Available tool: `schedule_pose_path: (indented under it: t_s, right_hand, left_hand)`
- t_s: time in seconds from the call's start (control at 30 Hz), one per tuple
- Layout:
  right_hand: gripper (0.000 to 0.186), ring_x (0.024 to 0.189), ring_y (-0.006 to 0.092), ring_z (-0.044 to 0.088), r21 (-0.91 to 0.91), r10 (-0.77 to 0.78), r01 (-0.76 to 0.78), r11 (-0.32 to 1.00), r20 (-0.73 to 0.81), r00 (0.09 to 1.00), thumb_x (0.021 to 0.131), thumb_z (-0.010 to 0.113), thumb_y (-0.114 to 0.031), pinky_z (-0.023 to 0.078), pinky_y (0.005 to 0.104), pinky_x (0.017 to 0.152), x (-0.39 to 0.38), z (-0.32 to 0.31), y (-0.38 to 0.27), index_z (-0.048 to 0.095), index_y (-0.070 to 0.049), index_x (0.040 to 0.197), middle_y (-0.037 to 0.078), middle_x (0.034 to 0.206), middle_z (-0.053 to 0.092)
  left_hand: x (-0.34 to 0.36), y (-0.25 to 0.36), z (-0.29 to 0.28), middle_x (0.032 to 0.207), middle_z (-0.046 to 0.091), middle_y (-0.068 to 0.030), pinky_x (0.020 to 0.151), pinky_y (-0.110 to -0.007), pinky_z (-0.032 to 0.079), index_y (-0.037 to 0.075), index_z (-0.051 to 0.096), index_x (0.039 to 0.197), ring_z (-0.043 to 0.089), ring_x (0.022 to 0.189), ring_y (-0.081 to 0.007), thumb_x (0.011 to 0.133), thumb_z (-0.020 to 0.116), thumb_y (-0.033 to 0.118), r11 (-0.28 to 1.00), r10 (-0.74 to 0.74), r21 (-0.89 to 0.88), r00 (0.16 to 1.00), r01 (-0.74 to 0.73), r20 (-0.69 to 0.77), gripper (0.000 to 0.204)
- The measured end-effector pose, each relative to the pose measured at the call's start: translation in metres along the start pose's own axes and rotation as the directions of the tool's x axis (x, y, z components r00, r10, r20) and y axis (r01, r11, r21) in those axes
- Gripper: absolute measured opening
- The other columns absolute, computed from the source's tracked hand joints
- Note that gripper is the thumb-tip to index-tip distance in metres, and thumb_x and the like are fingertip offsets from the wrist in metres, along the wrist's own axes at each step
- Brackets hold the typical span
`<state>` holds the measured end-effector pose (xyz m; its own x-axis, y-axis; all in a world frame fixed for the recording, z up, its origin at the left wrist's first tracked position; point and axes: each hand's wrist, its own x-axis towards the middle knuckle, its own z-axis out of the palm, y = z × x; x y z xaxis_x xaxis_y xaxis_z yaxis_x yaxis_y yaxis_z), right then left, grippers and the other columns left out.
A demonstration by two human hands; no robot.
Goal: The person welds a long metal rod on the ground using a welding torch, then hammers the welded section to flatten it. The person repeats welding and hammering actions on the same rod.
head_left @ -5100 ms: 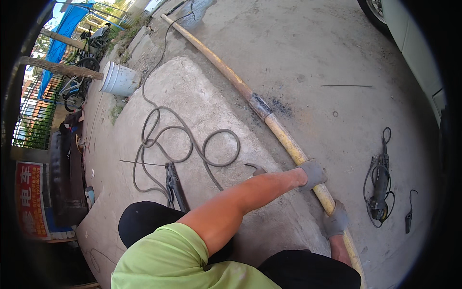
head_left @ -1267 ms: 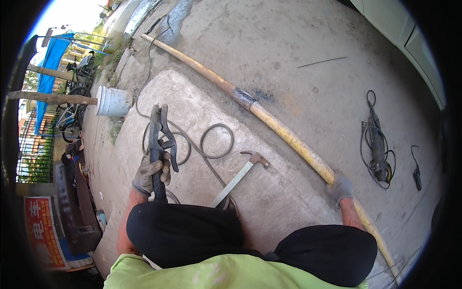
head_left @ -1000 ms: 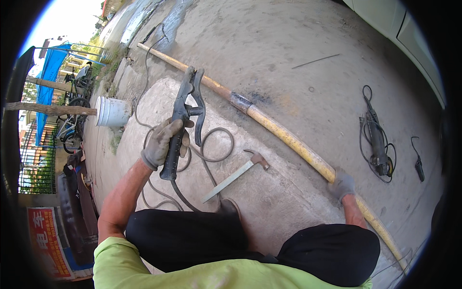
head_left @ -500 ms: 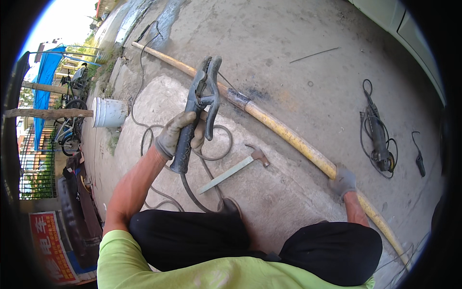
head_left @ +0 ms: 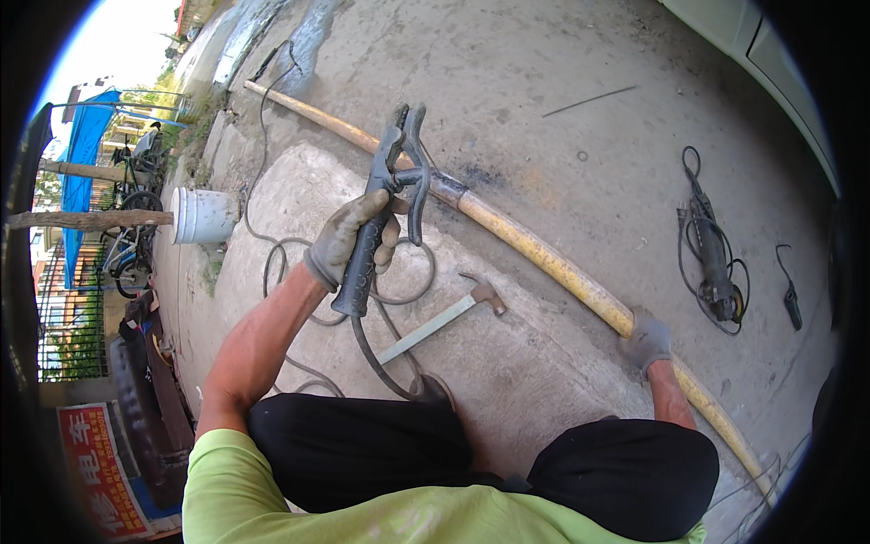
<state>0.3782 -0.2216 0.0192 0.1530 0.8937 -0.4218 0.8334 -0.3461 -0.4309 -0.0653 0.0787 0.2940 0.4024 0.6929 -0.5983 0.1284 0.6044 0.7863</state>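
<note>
Left hand (head_left: 355,238), gloved, centre-left of the frame, fingers wrapped tight around the dark handle of a welding electrode holder (head_left: 385,204); the holder points up toward the top centre, its clamp end overlapping the yellow pipe (head_left: 553,267) in the picture, contact unclear. A dark cable (head_left: 372,349) runs from the holder's base down toward the knees. Right hand (head_left: 645,340), also gloved, right of centre, fingers curled closed over the pipe, pressing on it. The pipe runs diagonally from upper left to lower right across the concrete slab (head_left: 507,363). A hammer (head_left: 444,317) lies on the slab between the two hands, head toward the pipe. White bucket (head_left: 201,215) at left, angle grinder (head_left: 711,272) with coiled cord at right, well apart from the pipe.
</note>
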Motion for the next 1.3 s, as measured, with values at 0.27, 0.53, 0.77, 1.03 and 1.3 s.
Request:
schedule_pose_path:
  t_s: [0.27,0.53,0.77,1.03,1.3]
  right_hand:
    - [0.045,0.107,0.0422,0.073,-0.011,0.010,-0.010,1.000,-0.004,1.000,0.082,0.074,-0.021,0.058,0.0507,0.094,-0.002,-0.005,-0.006,0.069,-0.006,0.124,0.022,0.117,0.075]
    - [0.047,0.108,0.0419,0.073,-0.014,0.019,-0.019,1.000,0.000,1.000,0.081,0.075,-0.021,0.058,0.0508,0.095,-0.003,-0.001,-0.002,0.069,-0.007,0.125,0.022,0.117,0.075]
    - [0.048,0.108,0.0420,0.073,-0.013,0.007,-0.007,1.000,-0.002,1.000,0.081,0.075,-0.021,0.058,0.0513,0.094,-0.003,-0.003,-0.005,0.068,-0.007,0.126,0.021,0.116,0.074]
    - [0.050,0.106,0.0426,0.073,-0.043,0.014,-0.014,0.999,-0.009,1.000,0.080,0.078,-0.026,0.058,0.0514,0.092,-0.002,0.004,0.001,0.068,-0.008,0.125,0.022,0.116,0.075]
    - [0.052,0.107,0.0417,0.073,-0.069,0.004,-0.006,0.998,-0.032,0.999,0.080,0.080,-0.025,0.059,0.0509,0.092,-0.006,0.005,-0.002,0.067,-0.008,0.128,0.020,0.115,0.074]
  left_hand:
    - [-0.012,0.008,0.011,0.074,0.069,-0.0069,0.044,-0.029,0.051,0.001,0.068,0.124,0.061,0.049,-0.0160,0.113,0.059,0.043,0.992,0.076,-0.111,0.987,-0.060,0.139,0.045]
    - [-0.017,0.013,0.018,0.076,0.069,-0.0071,0.045,-0.029,0.051,0.002,0.068,0.124,0.061,0.049,-0.0148,0.113,0.059,0.044,0.990,0.092,-0.114,0.989,-0.079,0.117,0.045]
    - [-0.018,0.005,0.023,0.073,0.069,-0.0069,0.044,-0.028,0.050,-0.001,0.070,0.124,0.061,0.049,-0.0155,0.113,0.059,0.043,0.998,0.022,0.066,0.999,-0.024,0.040,0.046]
    - [-0.020,0.013,0.023,0.074,0.069,-0.0070,0.044,-0.029,0.051,0.001,0.068,0.123,0.061,0.048,-0.0157,0.113,0.058,0.044,0.996,0.055,-0.073,0.994,-0.048,0.096,0.046]
    - [-0.024,0.018,0.031,0.073,0.069,-0.0070,0.045,-0.028,0.053,-0.001,0.069,0.124,0.063,0.049,-0.0150,0.114,0.057,0.043,0.992,0.086,-0.100,0.991,-0.076,0.099,0.047]
